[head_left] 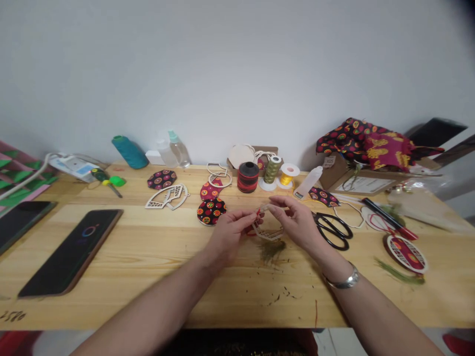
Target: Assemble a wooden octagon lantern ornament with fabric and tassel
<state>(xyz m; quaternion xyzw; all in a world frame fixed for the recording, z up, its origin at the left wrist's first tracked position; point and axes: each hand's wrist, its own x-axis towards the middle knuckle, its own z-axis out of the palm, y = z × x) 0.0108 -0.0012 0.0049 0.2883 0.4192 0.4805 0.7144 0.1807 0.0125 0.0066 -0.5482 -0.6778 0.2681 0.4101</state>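
The left hand [232, 228] pinches a bit of red string [259, 211] at one side of a small pale frame [269, 236], and the right hand [297, 221] pinches the frame's top edge, so the frame is between the two hands, over the wooden table [159, 272]. A green tassel [272, 251] is just below the frame, and black scissors [335, 232] lie just beside the right hand. Farther out, a round flowery piece [211, 211] lies near the left hand, a black and red spool [248, 177] stands behind both hands, and a dark phone [72, 252] lies well apart on the left.
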